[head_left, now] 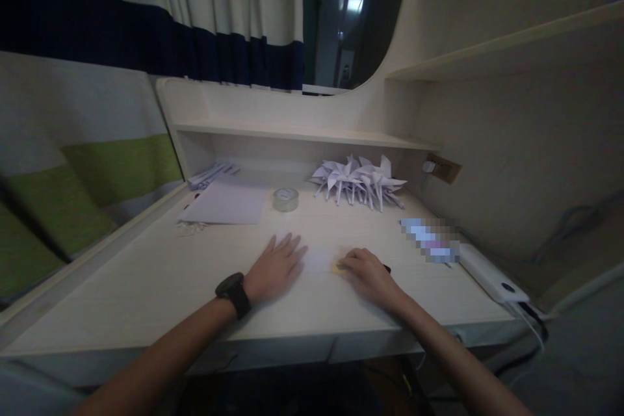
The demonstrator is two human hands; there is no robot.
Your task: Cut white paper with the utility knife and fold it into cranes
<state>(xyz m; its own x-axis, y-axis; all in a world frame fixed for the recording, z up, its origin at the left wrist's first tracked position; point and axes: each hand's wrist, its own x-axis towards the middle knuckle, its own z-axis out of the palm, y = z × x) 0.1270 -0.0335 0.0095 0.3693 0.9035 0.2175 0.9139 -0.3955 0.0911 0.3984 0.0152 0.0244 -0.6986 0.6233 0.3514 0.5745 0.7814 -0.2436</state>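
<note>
White paper (318,260), blurred but probably light, floppy and easily creased, lies on the bench (160,286) between our hands; we'd take its edges. Our left hand (275,270) spreads flat at its nine o'clock; our right hand (364,272), at three, grips a yellow object (337,268).

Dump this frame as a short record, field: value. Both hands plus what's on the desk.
left_hand: palm down, fingers spread
left_wrist: dark watch
right_hand: closed around yellow item, mostly hidden
between_hands: pale patch, too blurred to identify
desk_back_left: white paper
desk_back_center: tape roll
desk_back_right: paper pinwheels, bunched
desk_right: white power strip
</note>
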